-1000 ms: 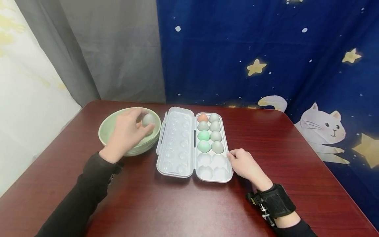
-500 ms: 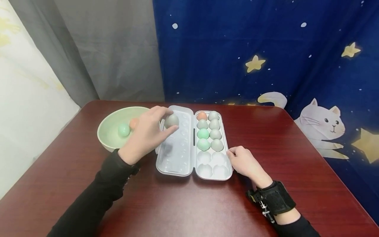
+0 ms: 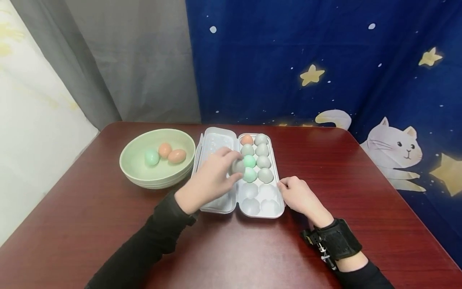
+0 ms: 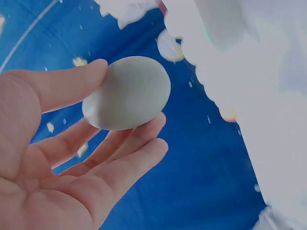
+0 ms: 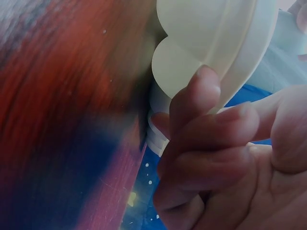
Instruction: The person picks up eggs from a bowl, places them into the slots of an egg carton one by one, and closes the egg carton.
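Observation:
My left hand [image 3: 209, 178] pinches a pale grey egg [image 4: 129, 93] between thumb and fingertips, above the hinge side of a white plastic egg carton [image 3: 250, 206]. In the left wrist view, the thumb presses one side of the egg and the fingers support the other. The carton lies open, its lid [image 3: 218, 136] folded to the left and partly hidden by my left hand. Grey, green and orange eggs [image 3: 265, 175] fill its far cups; the near cups show bare plastic. My right hand [image 3: 298, 196] grips the carton's right edge, thumb and curled fingers at the rim.
A pale green bowl [image 3: 134, 170] stands left of the carton, with a green egg [image 3: 151, 157] and two orange eggs [image 3: 177, 156] inside. Everything rests on a dark red wooden table [image 3: 231, 253]. Curtains [image 3: 252, 60] hang behind its far edge.
My left hand has carried the pale grey egg from over the bowl rightward, across the lid to the carton's filled side. The right hand stays at the carton's edge.

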{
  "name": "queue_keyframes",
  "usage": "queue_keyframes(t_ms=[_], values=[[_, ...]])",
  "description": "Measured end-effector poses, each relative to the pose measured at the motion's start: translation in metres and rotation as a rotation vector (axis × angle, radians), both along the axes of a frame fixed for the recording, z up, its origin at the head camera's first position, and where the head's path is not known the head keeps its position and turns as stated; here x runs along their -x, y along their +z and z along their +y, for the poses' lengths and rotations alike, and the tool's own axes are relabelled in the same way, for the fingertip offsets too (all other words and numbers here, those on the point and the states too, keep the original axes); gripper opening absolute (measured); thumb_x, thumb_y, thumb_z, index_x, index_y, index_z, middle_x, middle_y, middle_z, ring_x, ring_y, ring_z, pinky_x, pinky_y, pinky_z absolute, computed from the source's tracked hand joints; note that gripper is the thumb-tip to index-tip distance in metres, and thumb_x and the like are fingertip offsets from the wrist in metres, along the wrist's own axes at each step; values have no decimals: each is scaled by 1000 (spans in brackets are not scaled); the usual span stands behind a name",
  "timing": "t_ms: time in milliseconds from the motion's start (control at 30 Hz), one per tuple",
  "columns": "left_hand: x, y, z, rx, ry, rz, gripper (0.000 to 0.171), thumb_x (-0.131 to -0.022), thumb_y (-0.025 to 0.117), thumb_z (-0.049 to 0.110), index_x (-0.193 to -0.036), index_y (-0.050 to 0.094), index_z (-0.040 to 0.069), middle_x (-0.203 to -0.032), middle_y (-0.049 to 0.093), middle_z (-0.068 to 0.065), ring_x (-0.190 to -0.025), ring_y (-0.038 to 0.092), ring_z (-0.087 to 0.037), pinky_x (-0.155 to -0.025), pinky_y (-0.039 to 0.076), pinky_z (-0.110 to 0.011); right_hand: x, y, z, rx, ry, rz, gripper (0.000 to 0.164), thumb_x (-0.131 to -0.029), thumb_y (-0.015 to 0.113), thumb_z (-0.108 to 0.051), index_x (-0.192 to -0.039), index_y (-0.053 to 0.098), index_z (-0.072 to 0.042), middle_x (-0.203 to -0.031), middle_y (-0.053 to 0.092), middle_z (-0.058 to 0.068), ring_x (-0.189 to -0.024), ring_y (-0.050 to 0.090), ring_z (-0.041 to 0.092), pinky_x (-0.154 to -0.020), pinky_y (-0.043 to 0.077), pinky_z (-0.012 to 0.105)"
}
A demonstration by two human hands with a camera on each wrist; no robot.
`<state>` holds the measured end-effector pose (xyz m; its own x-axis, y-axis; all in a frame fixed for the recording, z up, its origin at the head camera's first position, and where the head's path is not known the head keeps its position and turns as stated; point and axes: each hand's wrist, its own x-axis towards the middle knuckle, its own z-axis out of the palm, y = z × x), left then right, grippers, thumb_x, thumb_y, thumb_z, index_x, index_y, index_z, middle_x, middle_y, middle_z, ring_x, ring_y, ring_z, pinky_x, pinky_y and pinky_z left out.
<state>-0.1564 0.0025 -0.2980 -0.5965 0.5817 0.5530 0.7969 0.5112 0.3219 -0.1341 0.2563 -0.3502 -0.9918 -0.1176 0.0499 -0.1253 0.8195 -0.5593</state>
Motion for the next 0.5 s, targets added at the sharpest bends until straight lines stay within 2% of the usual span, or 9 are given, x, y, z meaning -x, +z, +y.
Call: queue_keyframes(t_ms=[233,500], values=[[-9,-1,27,35,-28,-17,34,-83,77,6,-112,61,-2,-102,60,-11,-87,59,-22,-80,49,-34,-1,0,1,5,4,-10,32,-99,47,-9,-68,58,-8,-55,46,-1,-54,46,16,-55,39,33],[-9,-1,35,35,-16,-45,35,-83,77,6,-112,60,-2,-101,57,-11,-84,59,-21,-78,50,-33,-1,1,1,15,9,-10,33,-99,48,-10,-68,58,-8,-55,47,-1,-53,47,16,-55,39,33]])
